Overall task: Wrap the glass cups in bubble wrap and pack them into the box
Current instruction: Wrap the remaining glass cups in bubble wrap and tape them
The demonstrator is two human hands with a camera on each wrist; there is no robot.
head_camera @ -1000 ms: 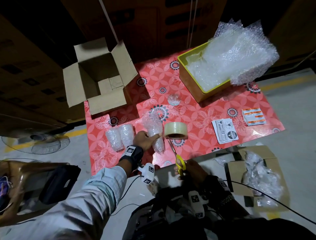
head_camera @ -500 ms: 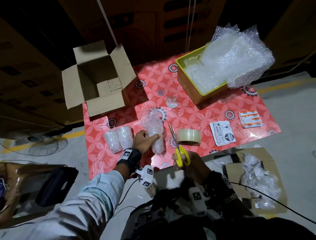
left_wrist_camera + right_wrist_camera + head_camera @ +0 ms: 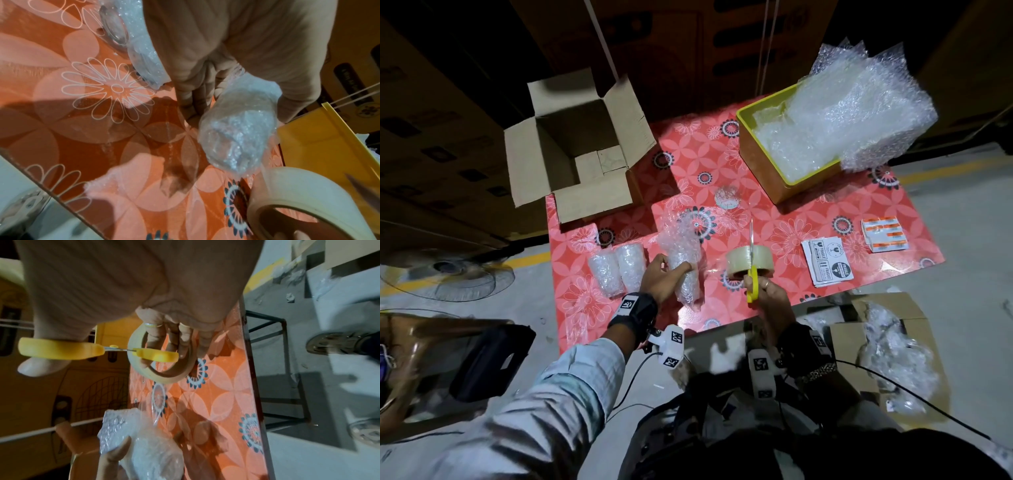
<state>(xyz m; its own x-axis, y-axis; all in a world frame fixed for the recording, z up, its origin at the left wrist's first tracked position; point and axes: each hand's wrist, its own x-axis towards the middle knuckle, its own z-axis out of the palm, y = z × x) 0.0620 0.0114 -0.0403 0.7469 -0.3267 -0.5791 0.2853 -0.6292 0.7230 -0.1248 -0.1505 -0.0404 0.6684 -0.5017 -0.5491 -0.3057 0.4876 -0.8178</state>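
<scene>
My left hand (image 3: 659, 278) grips a bubble-wrapped cup (image 3: 685, 274) lying on the red flowered table (image 3: 774, 212); the cup's wrapped end (image 3: 236, 138) shows in the left wrist view. My right hand (image 3: 766, 292) holds yellow-handled scissors (image 3: 752, 286), blades pointing away from me, and its fingers hook through a tape roll (image 3: 751, 262). A clear strip of tape (image 3: 154, 415) appears to run from the roll (image 3: 160, 369) to the cup (image 3: 152, 451). Two wrapped cups (image 3: 618, 272) stand left of my left hand. A bare glass cup (image 3: 726, 200) sits mid-table. The open cardboard box (image 3: 578, 147) is at the far left.
A yellow bin (image 3: 767, 171) heaped with bubble wrap (image 3: 852, 113) stands at the far right. Fragile stickers (image 3: 827, 262) and orange labels (image 3: 883, 234) lie right of the tape. On the floor are a box of wrap scraps (image 3: 887, 349), a fan (image 3: 452, 277) and a chair (image 3: 431, 353).
My right hand drew the tape roll to the right, away from the wrapped cup, and brought the scissors up to the roll. My left hand kept its grip on the cup.
</scene>
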